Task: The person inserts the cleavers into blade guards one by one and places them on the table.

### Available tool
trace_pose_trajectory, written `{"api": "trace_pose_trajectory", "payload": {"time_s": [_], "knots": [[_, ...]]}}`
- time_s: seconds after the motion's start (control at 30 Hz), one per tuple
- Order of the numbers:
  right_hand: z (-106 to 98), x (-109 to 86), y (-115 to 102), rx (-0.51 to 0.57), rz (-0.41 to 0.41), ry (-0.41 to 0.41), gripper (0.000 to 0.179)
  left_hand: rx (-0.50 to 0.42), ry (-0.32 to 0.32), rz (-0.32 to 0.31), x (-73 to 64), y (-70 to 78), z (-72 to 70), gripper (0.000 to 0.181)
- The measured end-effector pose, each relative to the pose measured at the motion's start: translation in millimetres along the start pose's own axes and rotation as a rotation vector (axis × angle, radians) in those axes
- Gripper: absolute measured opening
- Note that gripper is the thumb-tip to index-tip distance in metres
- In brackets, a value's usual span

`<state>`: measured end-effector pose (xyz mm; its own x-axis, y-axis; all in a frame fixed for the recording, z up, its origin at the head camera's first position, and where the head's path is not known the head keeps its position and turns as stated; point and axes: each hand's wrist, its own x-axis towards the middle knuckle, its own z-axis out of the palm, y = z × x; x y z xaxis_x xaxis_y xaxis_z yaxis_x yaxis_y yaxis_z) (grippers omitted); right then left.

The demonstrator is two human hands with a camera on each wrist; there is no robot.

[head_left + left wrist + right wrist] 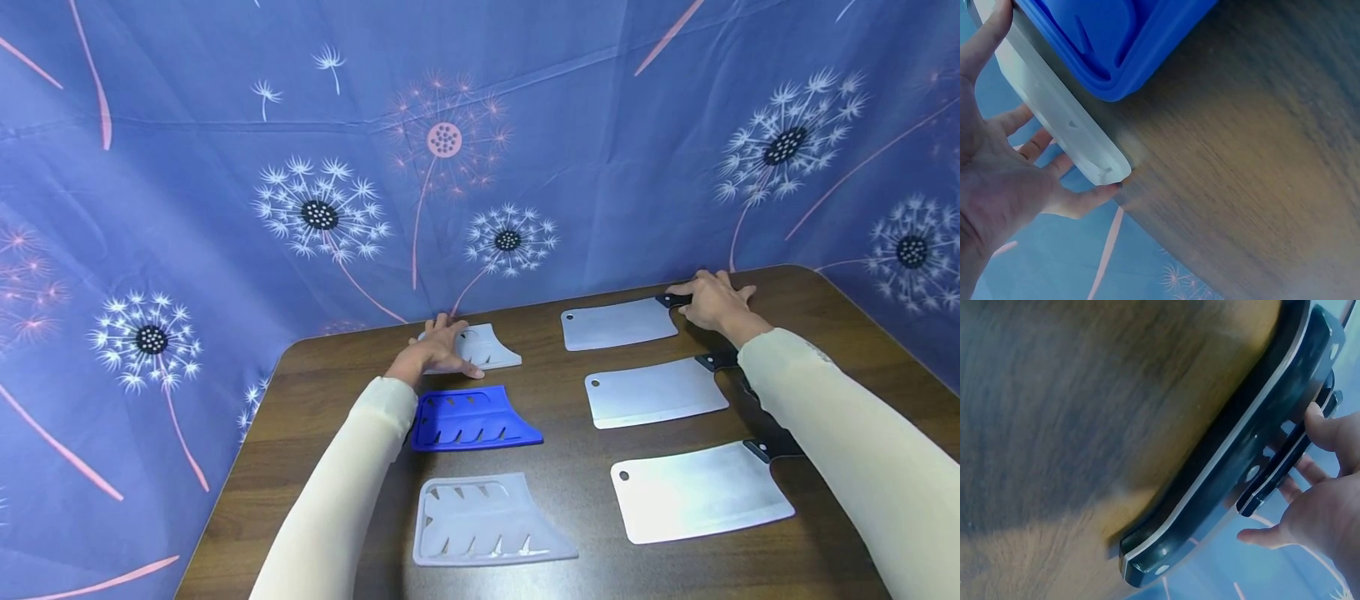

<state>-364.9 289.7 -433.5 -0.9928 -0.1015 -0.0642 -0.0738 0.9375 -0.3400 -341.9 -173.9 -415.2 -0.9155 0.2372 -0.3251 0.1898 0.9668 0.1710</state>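
Smooth plastic, shiny metal
On the side of the left hand (438, 346), smooth plastic covers (472, 419); toward the right hand (716, 302), reflective metal blades (656, 393), glossy handles (1235, 456); beneath both, wood-grain table (562, 450); beyond, matt creased cloth (600, 167).

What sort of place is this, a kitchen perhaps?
It looks more like a demonstration or filming setup, though I can't be certain: a dandelion-print cloth forms the backdrop to a wooden table, where three cleavers and three plastic sheaths are laid out in tidy columns.

Downward head view, 2 wrist closeups, shared tabletop (277, 442)
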Motion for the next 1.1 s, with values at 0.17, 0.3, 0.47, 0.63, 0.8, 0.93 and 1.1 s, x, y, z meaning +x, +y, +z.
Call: {"api": "trace_pose_trajectory", "payload": {"time_s": [0.17, 0.3, 0.47, 0.63, 0.8, 0.93, 1.1], "knots": [[2, -1.5, -1, 0.051, 0.015, 0.032, 0.040, 0.001, 0.007, -0.008, 0.2, -1.2, 0.8, 0.105], [3, -3.2, -1, 0.065, 0.020, 0.049, 0.038, -0.004, 0.018, -0.001, 0.9, -1.5, 1.5, 0.104], [5, -6.3, 0, 0.067, 0.017, 0.062, 0.037, -0.017, 0.030, 0.010, 0.3, -1.8, 1.5, 0.105], [7, -8.3, 4, 0.058, 0.014, 0.076, 0.039, -0.023, 0.054, 0.026, -1.6, -2.6, 1.3, 0.105], [5, -10.2, 8, 0.043, 0.011, 0.103, 0.040, -0.020, 0.105, 0.038, -4.0, -1.9, 0.9, 0.103], [0, -12.8, 7, 0.042, 0.002, 0.112, 0.041, -0.006, 0.147, 0.039, -4.9, 0.3, 0.3, 0.105], [-8, -17.7, -1, 0.051, -0.029, 0.121, 0.042, 0.005, 0.228, 0.046, -7.0, 3.3, -2.2, 0.108]]}}
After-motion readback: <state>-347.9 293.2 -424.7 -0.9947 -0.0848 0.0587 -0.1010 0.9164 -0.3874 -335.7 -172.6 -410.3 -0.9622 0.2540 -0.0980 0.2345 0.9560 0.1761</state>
